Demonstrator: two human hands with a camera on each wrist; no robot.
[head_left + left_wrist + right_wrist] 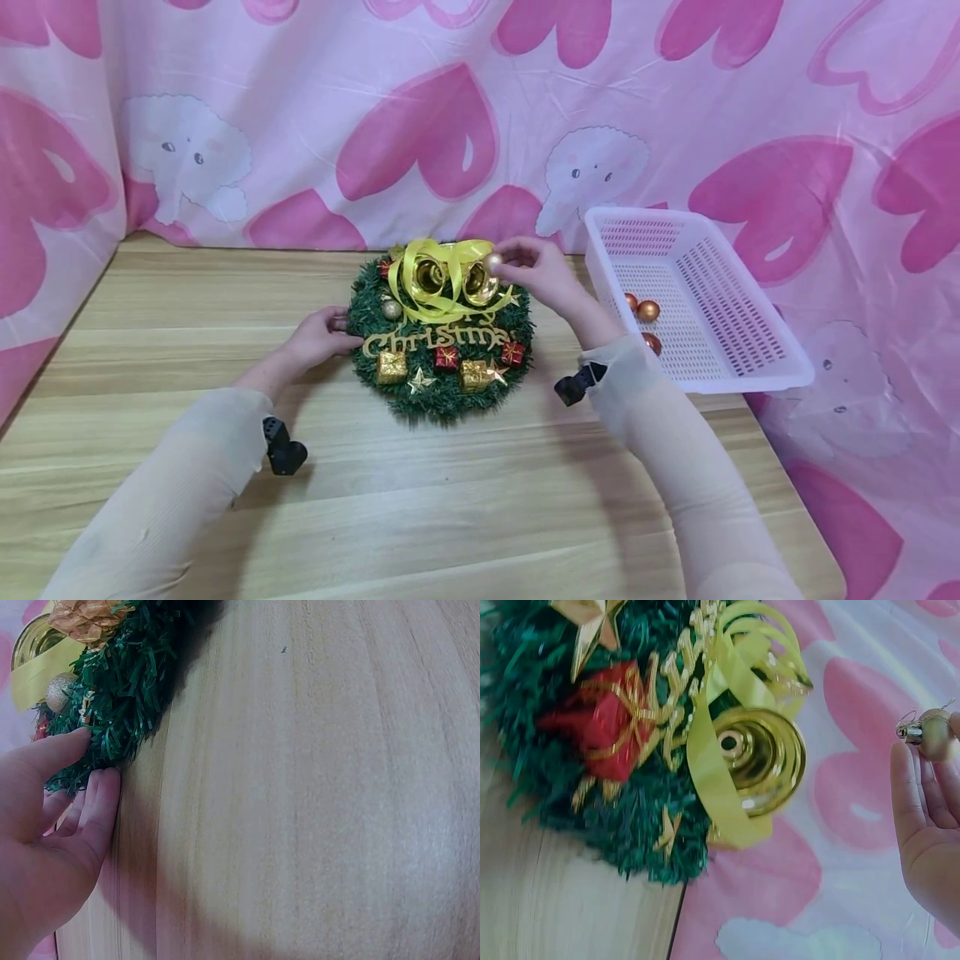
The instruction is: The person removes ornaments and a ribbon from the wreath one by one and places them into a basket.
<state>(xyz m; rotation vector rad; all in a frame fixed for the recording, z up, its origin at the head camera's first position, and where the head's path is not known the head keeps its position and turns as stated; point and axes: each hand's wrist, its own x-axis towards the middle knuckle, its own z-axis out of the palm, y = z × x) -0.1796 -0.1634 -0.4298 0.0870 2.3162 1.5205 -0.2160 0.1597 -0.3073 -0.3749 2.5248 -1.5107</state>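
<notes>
A green tinsel Christmas wreath (442, 404) lies on the table, with gold lettering, small gift boxes (391, 367), stars and a pair of gold bells (480, 285) under a yellow ribbon (442, 312). At its left edge my left hand (318, 337) holds the greenery between thumb and fingers; the left wrist view shows the thumb (64, 750) over the tinsel. My right hand (543, 273) pinches a small gold bauble (935, 736) beside the right bell. The bauble's metal cap and thread loop show in the right wrist view. A glittery bauble (392, 309) sits on the wreath's left side.
A white plastic basket (780, 379) stands at the right of the wooden table (420, 517), with several copper-coloured baubles (648, 311) inside. A pink heart-patterned cloth (300, 142) hangs behind the table and along its sides.
</notes>
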